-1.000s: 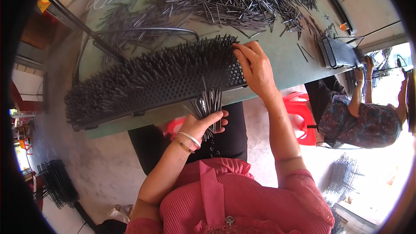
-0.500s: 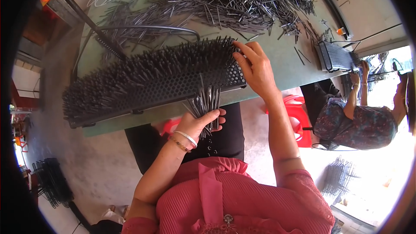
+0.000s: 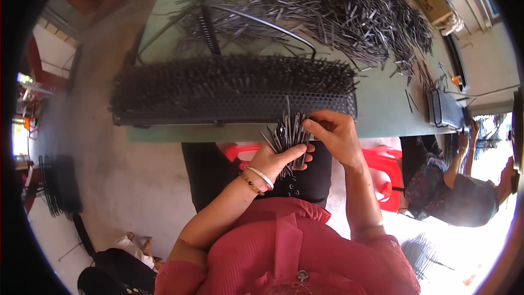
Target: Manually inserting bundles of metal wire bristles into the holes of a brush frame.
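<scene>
My left hand (image 3: 273, 159) is closed around a bundle of thin black strips (image 3: 289, 134), held just in front of the table's near edge. Thumb and index finger of my right hand (image 3: 339, 135) pinch at the upper right of that bundle, apparently on a strip end; the fingertips partly hide it. Beyond both hands stands a long black perforated rack (image 3: 240, 108). Dense rows of black strips (image 3: 229, 74) stick up from its holes, while a band of holes along the near side shows bare.
A large heap of loose black strips (image 3: 349, 19) covers the far part of the green table (image 3: 376, 90). A black metal stand (image 3: 206, 16) rises behind the rack. At right, another person (image 3: 450, 186) works at a second perforated rack (image 3: 445, 109). Red stools (image 3: 385, 177) stand below.
My right hand has come back from the rack's right end to the bundle in my left hand. The view has shifted, and the rack now appears more level.
</scene>
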`<state>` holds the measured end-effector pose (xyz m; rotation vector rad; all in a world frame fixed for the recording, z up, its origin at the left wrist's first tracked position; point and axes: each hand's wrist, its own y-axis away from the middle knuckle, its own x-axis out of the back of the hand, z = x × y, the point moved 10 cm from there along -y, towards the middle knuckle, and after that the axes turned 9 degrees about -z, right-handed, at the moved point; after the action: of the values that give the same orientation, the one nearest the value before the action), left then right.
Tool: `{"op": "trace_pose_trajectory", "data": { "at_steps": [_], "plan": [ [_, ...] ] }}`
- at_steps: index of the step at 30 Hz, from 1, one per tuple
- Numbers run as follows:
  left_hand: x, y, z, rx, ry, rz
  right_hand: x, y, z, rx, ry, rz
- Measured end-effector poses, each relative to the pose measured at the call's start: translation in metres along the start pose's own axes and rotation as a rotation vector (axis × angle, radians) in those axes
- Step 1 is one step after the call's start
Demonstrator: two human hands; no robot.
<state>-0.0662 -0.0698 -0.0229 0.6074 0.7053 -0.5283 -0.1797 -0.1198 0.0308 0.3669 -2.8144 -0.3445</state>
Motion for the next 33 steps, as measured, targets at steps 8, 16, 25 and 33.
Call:
{"op": "trace_pose_trajectory", "data": {
  "at_steps": [8, 16, 25, 33],
  "plan": [
    [0.026, 0.020, 0.005, -0.058, -0.004, 0.061, -0.029, -0.011, -0.009, 0.002, -0.157, -0.099],
    [0.037, 0.030, 0.007, -0.026, 0.027, 0.089, -0.020, -0.039, -0.088, 0.372, -0.150, 0.057],
    [0.049, 0.033, 0.007, -0.058, 0.060, 0.077, -0.053, -0.073, -0.099, 0.570, 0.046, 0.160],
    [0.049, 0.036, 0.009, -0.047, 0.036, 0.051, -0.057, -0.077, -0.098, 0.594, 0.096, 0.202]
  ]
}}
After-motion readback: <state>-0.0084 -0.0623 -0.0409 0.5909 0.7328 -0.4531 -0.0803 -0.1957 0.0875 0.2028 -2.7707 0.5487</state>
